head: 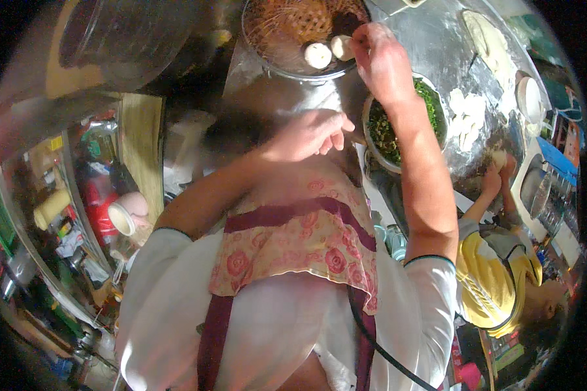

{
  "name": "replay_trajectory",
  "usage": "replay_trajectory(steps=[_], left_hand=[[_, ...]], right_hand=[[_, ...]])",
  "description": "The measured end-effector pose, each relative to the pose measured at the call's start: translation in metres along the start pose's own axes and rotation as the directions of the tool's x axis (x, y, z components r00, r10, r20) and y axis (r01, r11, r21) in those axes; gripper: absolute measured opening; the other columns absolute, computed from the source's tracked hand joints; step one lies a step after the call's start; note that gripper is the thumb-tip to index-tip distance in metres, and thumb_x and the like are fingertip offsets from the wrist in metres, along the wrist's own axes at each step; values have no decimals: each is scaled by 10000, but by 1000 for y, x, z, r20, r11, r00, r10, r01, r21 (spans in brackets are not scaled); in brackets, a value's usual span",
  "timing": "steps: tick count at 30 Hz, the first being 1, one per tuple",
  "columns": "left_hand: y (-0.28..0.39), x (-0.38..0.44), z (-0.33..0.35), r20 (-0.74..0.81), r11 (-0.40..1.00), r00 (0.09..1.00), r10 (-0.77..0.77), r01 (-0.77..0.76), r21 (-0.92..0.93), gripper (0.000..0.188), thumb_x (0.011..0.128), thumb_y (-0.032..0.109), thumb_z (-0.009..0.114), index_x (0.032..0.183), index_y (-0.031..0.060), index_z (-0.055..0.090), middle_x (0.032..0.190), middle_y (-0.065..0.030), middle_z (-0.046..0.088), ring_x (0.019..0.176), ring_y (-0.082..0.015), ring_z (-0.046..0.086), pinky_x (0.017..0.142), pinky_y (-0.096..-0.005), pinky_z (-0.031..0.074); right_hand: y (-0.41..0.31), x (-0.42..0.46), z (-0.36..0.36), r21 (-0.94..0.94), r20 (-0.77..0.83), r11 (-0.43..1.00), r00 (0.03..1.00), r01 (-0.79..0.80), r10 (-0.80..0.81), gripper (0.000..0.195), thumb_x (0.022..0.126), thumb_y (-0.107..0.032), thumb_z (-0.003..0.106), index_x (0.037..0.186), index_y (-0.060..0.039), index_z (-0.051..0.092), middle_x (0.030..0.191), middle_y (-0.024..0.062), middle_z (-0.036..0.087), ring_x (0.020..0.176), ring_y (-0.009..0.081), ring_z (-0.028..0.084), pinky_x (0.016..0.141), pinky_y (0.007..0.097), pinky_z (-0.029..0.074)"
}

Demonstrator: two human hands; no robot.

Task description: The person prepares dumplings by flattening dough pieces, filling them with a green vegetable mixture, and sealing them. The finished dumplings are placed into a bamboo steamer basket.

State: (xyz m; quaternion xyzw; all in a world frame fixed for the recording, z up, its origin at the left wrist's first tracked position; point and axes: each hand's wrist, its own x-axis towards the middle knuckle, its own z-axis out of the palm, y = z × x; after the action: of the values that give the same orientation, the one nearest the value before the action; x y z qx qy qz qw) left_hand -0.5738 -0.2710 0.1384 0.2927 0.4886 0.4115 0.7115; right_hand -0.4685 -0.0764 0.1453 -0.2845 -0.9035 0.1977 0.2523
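My right hand (379,61) is at the right rim of a round steamer tray (293,19) with a woven base, its fingers touching a white dough bun (342,47). A second bun (318,55) lies beside it on the tray. Below my right wrist stands a round bowl of chopped green filling (428,102), partly hidden by the forearm. My left hand (315,137) hangs in front of my apron, below the tray, with its fingers loosely curled; no object shows in it.
On the floured metal table (420,34) at right lie a long piece of dough (489,44) and several small dough pieces (466,117). Another person in yellow (489,283) works with both hands on dough at the table's near right edge. Shelves with goods (73,195) stand at left.
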Motion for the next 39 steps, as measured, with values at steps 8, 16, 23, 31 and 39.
replay_trajectory(steps=[8, 16, 23, 31, 39], left_hand=[[5, 41, 66, -29, 971, 987, 156, -148, 189, 332, 909, 65, 703, 1225, 18, 610, 1067, -52, 651, 910, -110, 636, 775, -260, 541], [-22, 57, 101, -43, 988, 998, -47, 53, 146, 255, 1012, 117, 557, 1236, -1, 585, 984, -90, 689, 802, -124, 628, 708, -247, 508], [-22, 49, 115, -14, 978, 999, -29, 32, 208, 268, 1026, 99, 491, 1259, -4, 576, 1025, -82, 683, 836, -117, 623, 747, -256, 505], [-12, 52, 120, 5, 994, 999, 32, -32, 100, 349, 1044, 148, 464, 1340, -32, 513, 1115, -142, 669, 940, -192, 650, 838, -316, 524], [-3, 65, 131, 74, 934, 997, 4, 23, -356, 350, 1050, 206, 488, 1306, -23, 549, 1134, -119, 665, 993, -213, 670, 837, -338, 566]], right_hand=[[101, -194, -101, 76, -353, 804, 738, -590, 575, 169, 933, -163, 686, 912, 5, 690, 834, 154, 704, 747, 258, 675, 704, 365, 532], [176, -320, -95, 14, -273, 637, 610, -770, 744, 217, 918, -144, 656, 1084, -25, 730, 1016, 198, 717, 944, 333, 698, 855, 387, 538], [200, -282, -80, -247, -189, 635, 680, -732, 709, 221, 913, -275, 630, 1011, -110, 737, 985, 197, 694, 893, 389, 669, 782, 462, 541], [167, -239, -173, 42, -183, 590, 574, -806, 798, 343, 905, -299, 641, 944, 29, 732, 751, 194, 702, 698, 197, 686, 686, 374, 521], [-29, -208, -123, 177, -184, 971, 964, -160, 192, 92, 856, -65, 745, 852, -48, 656, 829, 127, 668, 656, 206, 650, 599, 305, 518]])
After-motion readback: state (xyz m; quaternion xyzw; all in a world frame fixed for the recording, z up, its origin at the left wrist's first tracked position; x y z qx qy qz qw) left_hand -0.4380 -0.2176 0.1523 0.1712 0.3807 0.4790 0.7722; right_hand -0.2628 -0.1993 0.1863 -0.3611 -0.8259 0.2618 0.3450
